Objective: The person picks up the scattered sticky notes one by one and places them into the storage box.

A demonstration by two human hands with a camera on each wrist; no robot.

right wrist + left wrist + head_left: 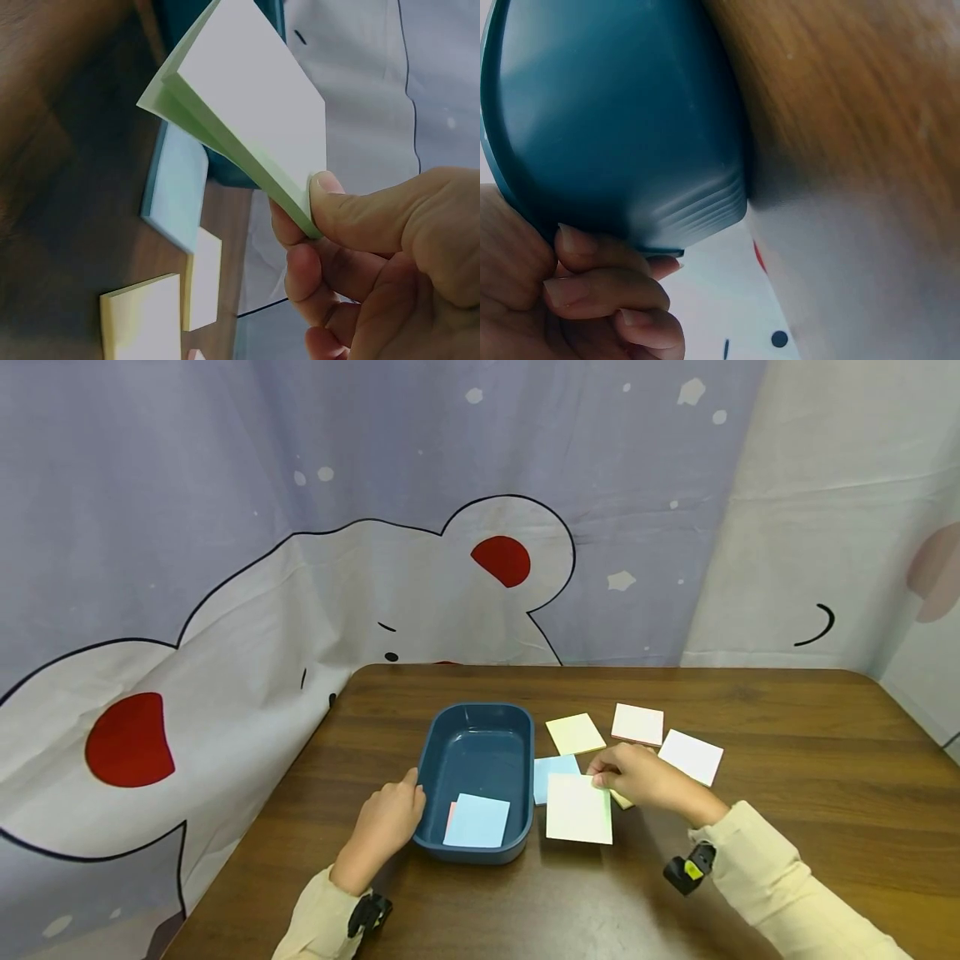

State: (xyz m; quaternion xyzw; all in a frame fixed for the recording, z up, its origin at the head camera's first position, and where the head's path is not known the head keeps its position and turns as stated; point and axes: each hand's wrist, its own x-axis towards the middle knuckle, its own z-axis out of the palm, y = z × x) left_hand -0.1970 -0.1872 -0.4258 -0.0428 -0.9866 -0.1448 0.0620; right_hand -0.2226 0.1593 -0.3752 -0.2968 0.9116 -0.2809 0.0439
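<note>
My right hand point(637, 772) pinches a pale green sticky note pad point(576, 810) by one corner, thumb on its white face. In the right wrist view the pad point(247, 97) is tilted above the table, its lowest sheet splayed away. My left hand point(386, 818) holds the left rim of a dark blue plastic bin point(472, 727); its curled fingers point(604, 292) show beneath the rim in the left wrist view. Inside the bin, at the near end, a light blue pad point(477, 821) lies over a pink one point(450, 814), which is mostly hidden.
Right of the bin lie a light blue pad point(555, 772), a yellow pad point(575, 734), and two whitish pads, one farther back point(637, 724) and one to the right point(691, 757). Another yellow pad point(622, 800) is partly covered by my right hand. A printed curtain point(637, 485) hangs behind the wooden table point(810, 777).
</note>
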